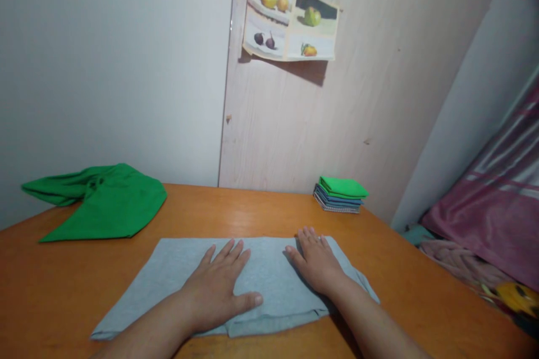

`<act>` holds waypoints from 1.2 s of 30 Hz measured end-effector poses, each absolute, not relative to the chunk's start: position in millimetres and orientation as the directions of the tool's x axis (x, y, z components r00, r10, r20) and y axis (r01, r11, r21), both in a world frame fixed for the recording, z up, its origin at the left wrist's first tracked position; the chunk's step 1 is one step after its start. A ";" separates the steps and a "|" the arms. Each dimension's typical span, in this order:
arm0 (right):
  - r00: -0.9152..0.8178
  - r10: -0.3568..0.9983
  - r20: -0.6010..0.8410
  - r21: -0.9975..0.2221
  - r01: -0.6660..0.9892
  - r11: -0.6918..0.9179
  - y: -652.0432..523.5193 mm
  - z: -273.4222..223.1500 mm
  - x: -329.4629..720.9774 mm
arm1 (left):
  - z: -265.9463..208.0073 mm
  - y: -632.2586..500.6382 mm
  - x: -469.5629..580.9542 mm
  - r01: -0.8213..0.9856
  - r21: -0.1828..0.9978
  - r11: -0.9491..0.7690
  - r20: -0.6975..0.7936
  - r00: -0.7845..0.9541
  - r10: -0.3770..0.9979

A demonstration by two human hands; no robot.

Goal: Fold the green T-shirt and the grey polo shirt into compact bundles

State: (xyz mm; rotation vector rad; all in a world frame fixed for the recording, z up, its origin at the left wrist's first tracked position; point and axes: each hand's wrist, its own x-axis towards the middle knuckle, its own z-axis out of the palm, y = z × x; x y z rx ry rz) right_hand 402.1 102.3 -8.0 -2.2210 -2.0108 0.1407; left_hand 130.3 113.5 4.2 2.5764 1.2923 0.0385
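Observation:
A light grey cloth (269, 275), folded in at its near edge, lies spread on the orange-brown wooden table (236, 210) in front of me. My left hand (217, 289) rests palm down on its left-middle part, fingers stretched out and thumb pointing right. Toward the cloth's far right corner, my right hand (315, 261) lies flat with its fingers extended. Neither hand grips anything. Small folds show along the cloth's right edge, and my forearms cover parts of its near side.
A crumpled green cloth (113, 202) lies at the back left of the table. At the back right stands a stack of folded cloths (340, 195), bright green on top. A wall and a panel with a fruit picture (290, 17) rise behind. A pink curtain (488, 219) hangs at right.

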 end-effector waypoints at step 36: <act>0.307 0.952 0.006 -0.178 0.937 -0.301 115.8 -32.7 455.7 | 4.5 119.1 129.5 0.783 0.217 -0.584 -0.075 0.609 0.789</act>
